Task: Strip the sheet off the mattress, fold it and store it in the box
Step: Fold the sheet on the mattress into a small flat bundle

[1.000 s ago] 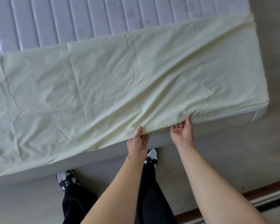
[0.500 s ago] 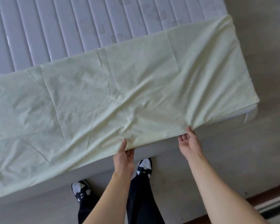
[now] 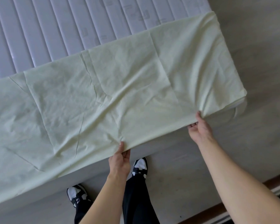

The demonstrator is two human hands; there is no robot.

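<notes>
The pale yellow sheet lies as a long folded band across the near part of the mattress, its near edge hanging just over the mattress side; the ribbed mattress top beyond it is already bare, so the stripping looks done and the folding is in hand. The left hand pinches the near edge of the sheet, thumb on top and fingers curled beneath; the right hand grips the same edge further along, near the right corner, thumb over the cloth and fingers tucked under it. The two grips sit apart along one edge, probably so that the edge stays taut and straight when lifted; puckers radiate from each pinch, which shows the cloth is under a light pull. The person stands on the floor beside the bed, black-and-white shoes close to the mattress side; no box is in view, so storing looks some way off.
</notes>
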